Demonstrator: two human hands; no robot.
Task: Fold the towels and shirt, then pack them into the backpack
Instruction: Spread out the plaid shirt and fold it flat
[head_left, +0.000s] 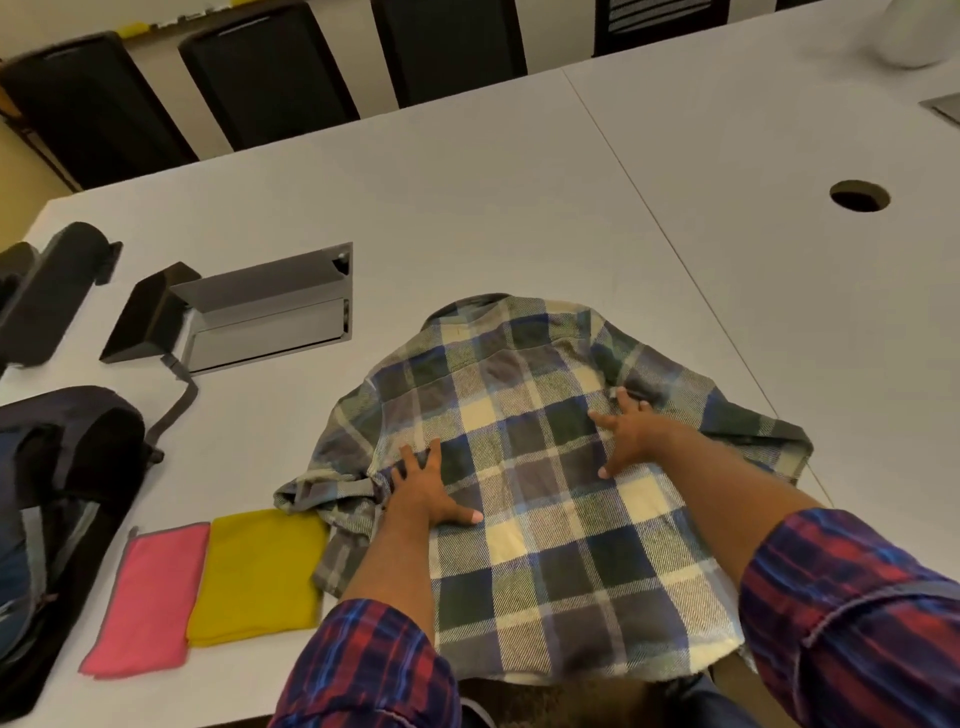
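A plaid shirt in green, blue and cream lies back side up on the white table, collar away from me, hem hanging over the near edge. My left hand presses flat on its left side near the bunched left sleeve. My right hand lies flat with spread fingers on the right side of the shirt's back. Left of the shirt lie a folded yellow towel and a folded pink towel, side by side. The dark backpack sits at the table's left edge.
An open grey cable box is set in the table behind the towels, with a black lid and strap beside it. A round cable hole is at the right. Black chairs line the far side.
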